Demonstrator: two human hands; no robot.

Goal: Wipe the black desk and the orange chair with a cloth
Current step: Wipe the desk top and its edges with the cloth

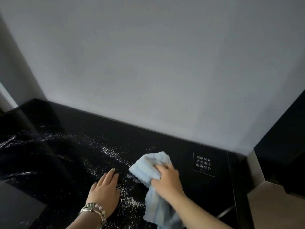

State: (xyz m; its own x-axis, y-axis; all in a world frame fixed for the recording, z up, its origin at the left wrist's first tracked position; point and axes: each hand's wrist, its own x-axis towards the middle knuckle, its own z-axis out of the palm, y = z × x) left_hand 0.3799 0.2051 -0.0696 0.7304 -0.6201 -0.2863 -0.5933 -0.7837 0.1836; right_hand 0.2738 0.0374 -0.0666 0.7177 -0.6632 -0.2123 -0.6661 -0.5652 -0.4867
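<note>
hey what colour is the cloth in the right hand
Light blue with a ribbed texture; the cloth shows in the head view, the only one, under the right hand.

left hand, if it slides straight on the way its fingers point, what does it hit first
Probably nothing solid: the flat left hand points up the glossy black desk, across the scattered white specks, towards the grey wall. The crumpled light blue cloth lies right of that line.

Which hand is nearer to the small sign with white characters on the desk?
The right. The right hand grips the blue cloth just left of the sign. The left hand rests flat on the black desk, further left, beyond the cloth.
</note>
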